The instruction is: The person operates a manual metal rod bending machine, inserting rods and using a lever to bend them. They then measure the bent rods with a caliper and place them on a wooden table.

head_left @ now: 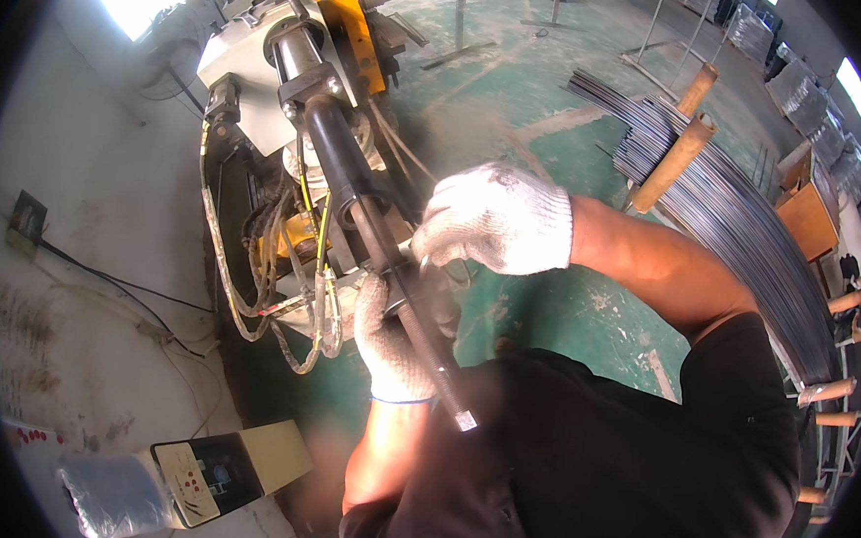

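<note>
So you've got a long metal rod (pixel 423 334) running out of the black tube (pixel 336 147) on the machine (pixel 243 103), with its shiny square-looking end right up near your dark shirt (pixel 599 446). Your left hand (pixel 386 346), in a white knit glove, is against the near stretch of that rod, thumb on the left side and fingers bent under it; can't tell how tight it's squeezing. Your right hand (pixel 501 220), same kind of glove, is just right of the rod with its fingers curled in close together. Honestly can't tell if they're pinching anything, too blurry there. A bunch of grimy hoses (pixel 320 320) hangs left of the rod. Near left there's a control box (pixel 234 468) by the wall (pixel 89 319), and over on the right a big bundle of thin metal bars (pixel 744 240) beside some brown rollers (pixel 675 162).
</note>
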A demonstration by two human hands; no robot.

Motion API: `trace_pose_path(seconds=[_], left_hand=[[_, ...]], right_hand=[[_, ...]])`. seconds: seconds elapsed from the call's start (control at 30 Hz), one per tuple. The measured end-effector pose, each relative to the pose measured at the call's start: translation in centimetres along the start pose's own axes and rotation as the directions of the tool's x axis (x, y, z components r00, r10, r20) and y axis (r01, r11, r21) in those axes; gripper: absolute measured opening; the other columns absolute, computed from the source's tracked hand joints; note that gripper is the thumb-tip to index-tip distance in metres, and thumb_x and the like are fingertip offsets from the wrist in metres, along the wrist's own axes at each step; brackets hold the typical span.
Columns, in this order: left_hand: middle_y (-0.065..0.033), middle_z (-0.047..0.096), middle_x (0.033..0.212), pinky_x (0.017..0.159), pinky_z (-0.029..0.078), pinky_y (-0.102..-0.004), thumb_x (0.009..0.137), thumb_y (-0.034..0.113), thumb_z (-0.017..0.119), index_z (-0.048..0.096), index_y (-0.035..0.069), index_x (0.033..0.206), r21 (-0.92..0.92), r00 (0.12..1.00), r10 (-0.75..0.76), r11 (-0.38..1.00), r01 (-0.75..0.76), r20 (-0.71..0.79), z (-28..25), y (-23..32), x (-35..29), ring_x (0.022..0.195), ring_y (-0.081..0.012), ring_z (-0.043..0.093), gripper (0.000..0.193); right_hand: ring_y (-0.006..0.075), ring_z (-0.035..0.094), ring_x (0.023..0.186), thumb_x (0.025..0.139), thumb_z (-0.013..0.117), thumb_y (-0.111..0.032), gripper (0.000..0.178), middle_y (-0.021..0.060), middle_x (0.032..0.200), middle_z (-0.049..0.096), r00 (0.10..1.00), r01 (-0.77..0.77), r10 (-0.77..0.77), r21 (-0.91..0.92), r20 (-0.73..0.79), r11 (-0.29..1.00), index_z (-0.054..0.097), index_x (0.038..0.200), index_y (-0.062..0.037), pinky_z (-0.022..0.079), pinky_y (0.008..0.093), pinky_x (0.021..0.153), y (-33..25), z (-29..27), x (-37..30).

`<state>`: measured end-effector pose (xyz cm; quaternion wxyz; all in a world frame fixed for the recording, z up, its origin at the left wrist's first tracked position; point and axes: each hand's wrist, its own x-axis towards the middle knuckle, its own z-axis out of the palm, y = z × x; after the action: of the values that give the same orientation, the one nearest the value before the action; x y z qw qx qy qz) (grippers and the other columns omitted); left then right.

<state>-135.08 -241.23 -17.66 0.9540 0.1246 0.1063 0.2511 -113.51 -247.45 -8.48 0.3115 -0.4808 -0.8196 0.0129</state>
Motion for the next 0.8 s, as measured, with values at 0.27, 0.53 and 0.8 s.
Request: trace_pose_path(seconds=[0.27,0.53,0.8], left_hand=[[-0.0116,0.069,0.107,0.065,0.056,-0.0358,0.101,0.045,0.066,0.065,0.009,0.126,-0.06,1.0,-0.007,0.998,0.006,-0.014,-0.5,-0.4,0.3,0.088,-0.0246,0.067,0.044],[-0.0142,0.068,0.103,0.062,0.054,-0.0371,0.102,0.04,0.068,0.065,0.011,0.124,-0.001,0.994,0.044,0.999,-0.044,0.097,-0.1,-0.3,0.4,0.077,-0.027,0.065,0.037],[-0.0141,0.069,0.105,0.065,0.055,-0.0379,0.101,0.044,0.067,0.065,0.01,0.126,-0.001,0.997,0.052,0.999,-0.052,0.059,0.2,-0.5,0.3,0.082,-0.0277,0.066,0.042]], right_hand=[[0.0318,0.07,0.093,0.081,0.077,-0.005,0.026,0.0079,0.097,0.073,0.982,0.178,-0.176,-0.03,0.065,0.984,0.077,0.106,-0.0089,0.057,0.0436,0.083,1.4,-0.4,0.6],[0.032,0.067,0.1,0.083,0.071,-0.013,0.032,0.007,0.101,0.071,0.881,0.462,-0.429,-0.166,0.201,0.871,0.074,0.114,-0.0096,0.055,0.0447,0.091,2.4,-2.0,2.8],[0.0289,0.062,0.082,0.078,0.071,-0.014,0.034,0.0065,0.091,0.065,0.904,0.422,-0.394,-0.198,0.165,0.885,0.072,0.111,-0.0082,0.052,0.0426,0.074,2.1,-1.4,1.5]])
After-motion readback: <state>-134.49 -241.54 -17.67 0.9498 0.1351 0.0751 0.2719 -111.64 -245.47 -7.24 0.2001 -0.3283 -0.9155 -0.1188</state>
